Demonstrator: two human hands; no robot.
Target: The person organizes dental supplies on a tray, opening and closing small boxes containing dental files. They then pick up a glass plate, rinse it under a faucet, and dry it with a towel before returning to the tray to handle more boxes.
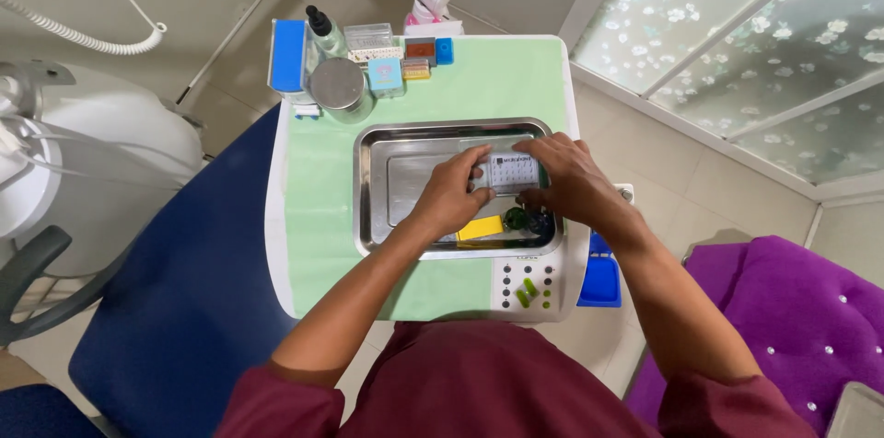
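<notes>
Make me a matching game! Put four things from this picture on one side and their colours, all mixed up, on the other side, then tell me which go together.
Things:
1. metal tray
2. flat piece under the left hand, inside the tray
3. mat covering the tabletop
4. tall box at the table's back left corner

Colours:
A. blue
B. silver
C. yellow
D. light green

Pairs: 1-B, 2-C, 3-D, 4-A
</notes>
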